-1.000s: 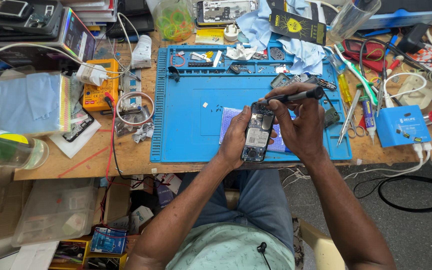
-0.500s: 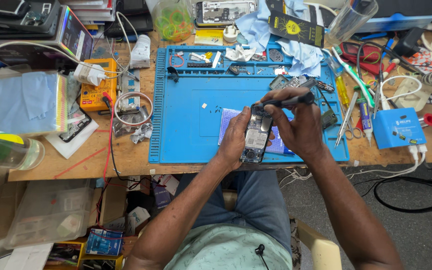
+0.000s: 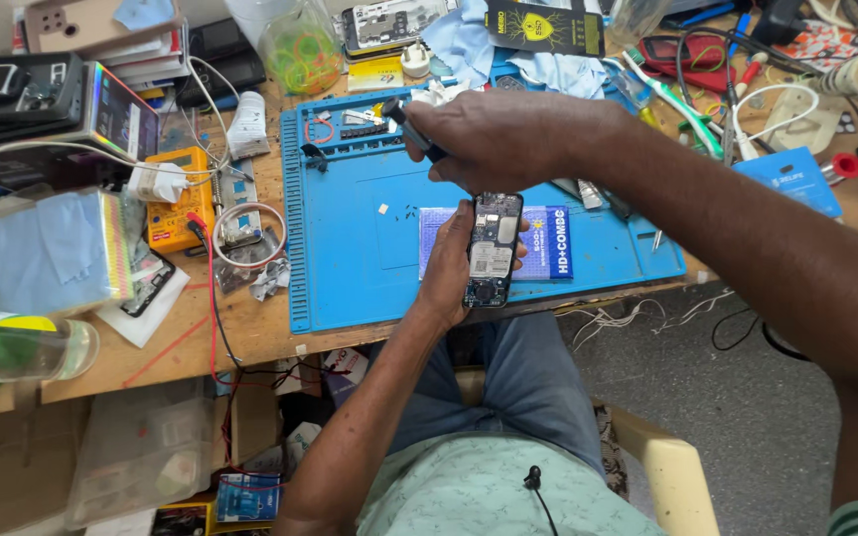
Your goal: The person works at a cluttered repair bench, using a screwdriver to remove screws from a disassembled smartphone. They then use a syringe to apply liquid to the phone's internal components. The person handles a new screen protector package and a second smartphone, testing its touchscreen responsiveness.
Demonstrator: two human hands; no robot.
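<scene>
The left hand cups an opened phone from below and from its left side, fingers wrapped along the edge, holding it upright above the near part of the blue work mat. The phone is a slim dark slab with its back off: circuit board, a pale rectangular label and small metal shields all exposed. The right hand is closed around a dark, slender tool, whose end pokes out to the left of the knuckles; the hand sits just above the top of the phone, over the mat's far half.

The mat is matte, rubbery, ribbed along its left rim and moulded into little trays at the far edge. Under the phone lies a flat rectangular pack, pale lilac with a deep blue band at its right end. At the mat's left stands a yellow multimeter, boxy plastic, with a red lead trailing over the raw wooden bench. Just beside it is a coil of white wire. On the far side, a clear bag of coloured rubber bands and a black card with a yellow emblem.
</scene>
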